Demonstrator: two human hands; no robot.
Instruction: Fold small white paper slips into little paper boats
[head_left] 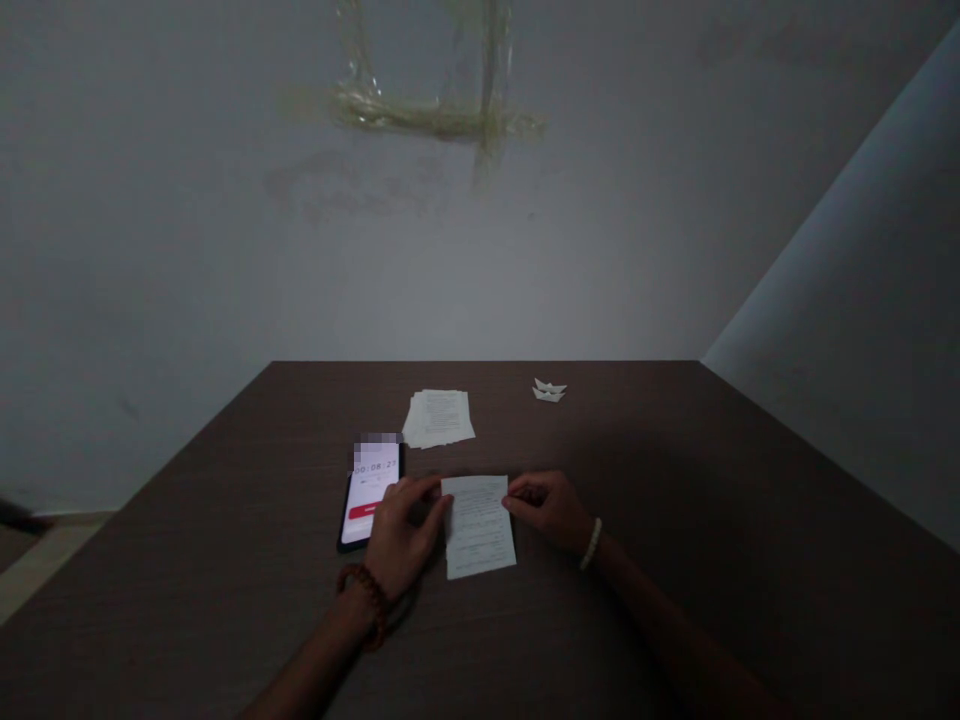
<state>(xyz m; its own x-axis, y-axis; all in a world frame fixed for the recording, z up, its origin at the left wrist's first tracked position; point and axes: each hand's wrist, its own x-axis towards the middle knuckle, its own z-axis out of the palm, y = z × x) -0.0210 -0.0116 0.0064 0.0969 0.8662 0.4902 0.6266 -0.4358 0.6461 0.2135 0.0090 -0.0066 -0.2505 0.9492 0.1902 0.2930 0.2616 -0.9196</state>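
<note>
A small printed sheet of paper (pixel 480 530) is in front of me, its short edge facing the wall. My left hand (pixel 405 535) pinches its upper left edge between thumb and fingers. On the opposite side, my right hand (pixel 549 510) grips the upper right edge, thumb and forefinger together. The sheet looks flat, with lines of print facing up; whether it rests fully on the table I cannot tell. Just beyond my left hand lies a phone (pixel 371 490) with a lit timer screen, partly covered by that hand.
A loose stack of printed paper sheets (pixel 442 418) lies behind the phone, towards the wall. Two small folded paper boats (pixel 549 391) sit close together at the back right. The dark wooden table (pixel 675 520) meets a pale wall (pixel 600 270) with yellowed tape on it.
</note>
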